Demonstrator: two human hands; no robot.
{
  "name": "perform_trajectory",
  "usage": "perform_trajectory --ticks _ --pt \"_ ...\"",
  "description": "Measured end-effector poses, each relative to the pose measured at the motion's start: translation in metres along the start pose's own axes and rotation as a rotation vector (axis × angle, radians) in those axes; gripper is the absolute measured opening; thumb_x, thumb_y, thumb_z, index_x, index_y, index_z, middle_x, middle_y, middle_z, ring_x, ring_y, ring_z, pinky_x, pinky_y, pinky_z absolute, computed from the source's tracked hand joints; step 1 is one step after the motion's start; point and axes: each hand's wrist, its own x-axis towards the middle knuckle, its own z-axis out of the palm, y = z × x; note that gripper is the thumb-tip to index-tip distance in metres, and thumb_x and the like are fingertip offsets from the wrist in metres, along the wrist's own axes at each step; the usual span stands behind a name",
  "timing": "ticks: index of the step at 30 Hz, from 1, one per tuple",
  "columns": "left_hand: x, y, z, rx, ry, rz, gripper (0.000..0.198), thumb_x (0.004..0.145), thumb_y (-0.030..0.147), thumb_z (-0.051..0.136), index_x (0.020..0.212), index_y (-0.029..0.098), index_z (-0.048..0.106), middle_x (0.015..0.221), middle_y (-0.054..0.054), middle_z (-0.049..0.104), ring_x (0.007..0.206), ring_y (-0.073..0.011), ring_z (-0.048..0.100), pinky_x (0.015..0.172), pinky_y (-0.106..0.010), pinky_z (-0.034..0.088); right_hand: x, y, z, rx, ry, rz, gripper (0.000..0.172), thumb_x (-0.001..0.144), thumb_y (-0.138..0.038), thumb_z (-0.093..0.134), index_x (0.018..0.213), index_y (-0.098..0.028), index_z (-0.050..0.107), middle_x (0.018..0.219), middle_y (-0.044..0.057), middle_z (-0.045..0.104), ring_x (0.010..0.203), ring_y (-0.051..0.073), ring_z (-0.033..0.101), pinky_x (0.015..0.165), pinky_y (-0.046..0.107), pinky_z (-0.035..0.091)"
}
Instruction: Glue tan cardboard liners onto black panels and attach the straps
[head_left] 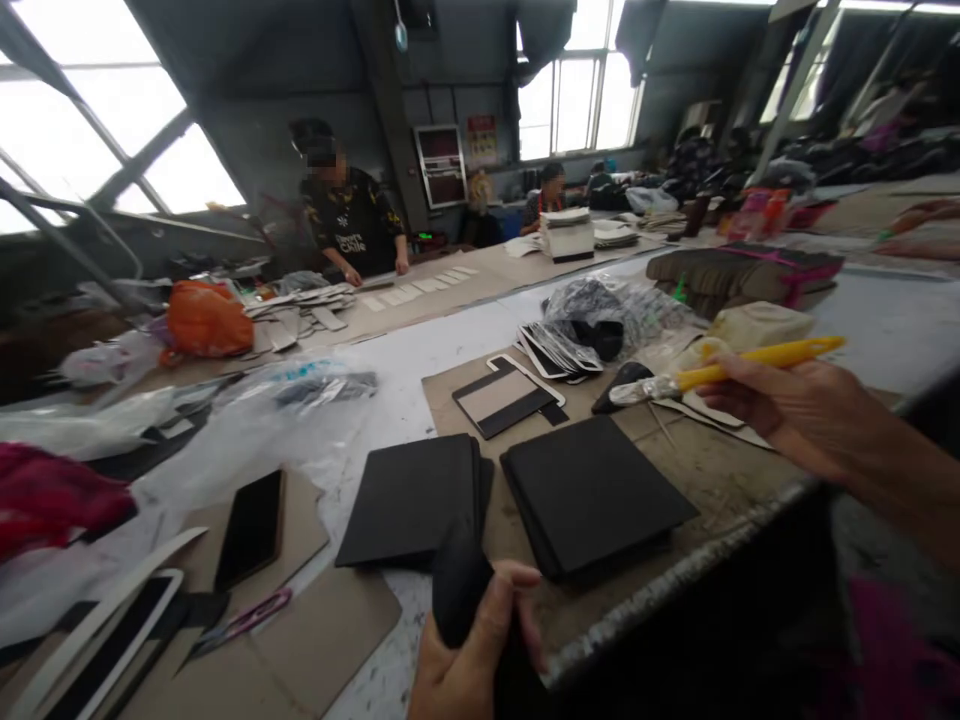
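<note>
My right hand [795, 410] grips a paintbrush [757, 362] by its yellow handle. The brush's whitish, glue-caked head points left, over a small dark piece [624, 382] on the table. Low in the middle, my left hand [472, 640] is closed around a black, rounded piece of material [459, 585], held upright near the table's front edge. Just beyond that hand lie two stacks of black square sheets, a left stack [416, 498] and a right stack [596, 490]. Behind them rests a black-and-beige panel [504, 398] beside a white-edged frame piece.
A phone [251, 528] and pink-handled snips [244, 615] lie on cardboard at left. Clear plastic bags [300, 400], white-edged pieces [555, 352] and a tied brown bundle [742, 275] occupy the table. Across it, a person [349, 215] handles flat pieces.
</note>
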Motion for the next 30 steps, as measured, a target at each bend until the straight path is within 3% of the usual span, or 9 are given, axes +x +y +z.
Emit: perform_trajectory --ticks 5,8,11,15,19,25,30 --pt "0.014 -0.036 0.002 0.091 0.031 -0.062 0.039 0.076 0.052 0.062 0.089 0.015 0.067 0.058 0.002 0.050 0.057 -0.0112 0.047 0.058 -0.023 0.037 -0.017 0.017 0.021 0.041 -0.040 0.134 0.012 0.080 -0.008 0.056 0.076 -0.014 0.066 0.068 0.002 0.067 0.052 0.008 0.061 0.051 0.013 0.054" --pt "0.017 -0.050 0.002 0.193 0.130 -0.057 0.036 0.070 0.049 0.068 0.083 0.015 0.067 0.066 0.000 0.054 0.064 -0.0121 0.047 0.064 -0.024 0.038 -0.027 0.031 0.034 -0.011 -0.094 0.120 0.003 0.076 -0.014 0.064 0.075 -0.013 0.067 0.068 0.002 0.068 0.052 0.008 0.061 0.052 0.012 0.055" --pt "0.023 -0.062 0.005 0.112 0.195 -0.146 0.036 0.066 0.047 0.070 0.078 0.015 0.060 0.061 0.002 0.051 0.058 -0.0109 0.044 0.060 -0.024 0.036 -0.037 0.043 0.045 -0.199 -0.207 0.038 0.019 0.073 -0.030 0.072 0.081 -0.013 0.067 0.074 0.004 0.069 0.057 0.009 0.063 0.056 0.013 0.055" --pt "0.032 -0.067 0.010 0.051 0.193 -0.149 0.030 0.068 0.042 0.068 0.074 0.017 0.052 0.058 0.005 0.047 0.055 -0.0094 0.041 0.057 -0.023 0.035 -0.046 0.054 0.063 -0.439 -0.340 -0.107 0.037 0.073 -0.047 0.069 0.087 -0.014 0.063 0.077 0.005 0.068 0.061 0.013 0.065 0.058 0.019 0.057" --pt "0.041 -0.066 0.016 0.116 0.216 -0.121 0.032 0.064 0.039 0.070 0.076 0.017 0.050 0.065 0.004 0.048 0.062 -0.0106 0.044 0.063 -0.024 0.037 -0.042 0.066 0.074 -0.514 -0.389 -0.206 0.034 0.078 -0.048 0.063 0.087 -0.015 0.061 0.081 0.006 0.066 0.063 0.016 0.066 0.061 0.027 0.058" --pt "0.048 -0.070 0.027 0.170 0.218 -0.157 0.036 0.056 0.034 0.073 0.077 0.017 0.050 0.066 0.002 0.047 0.063 -0.0130 0.045 0.063 -0.026 0.037 -0.033 0.082 0.075 -0.583 -0.409 -0.238 0.028 0.083 -0.044 0.058 0.092 -0.017 0.060 0.083 0.006 0.067 0.067 0.018 0.067 0.064 0.029 0.056" --pt "0.048 -0.076 0.028 0.211 0.186 -0.152 0.034 0.057 0.033 0.073 0.079 0.017 0.053 0.067 0.000 0.051 0.064 -0.0150 0.049 0.063 -0.028 0.038 -0.031 0.087 0.077 -0.632 -0.429 -0.252 0.030 0.084 -0.045 0.057 0.094 -0.018 0.061 0.084 0.007 0.067 0.070 0.020 0.067 0.064 0.030 0.056"
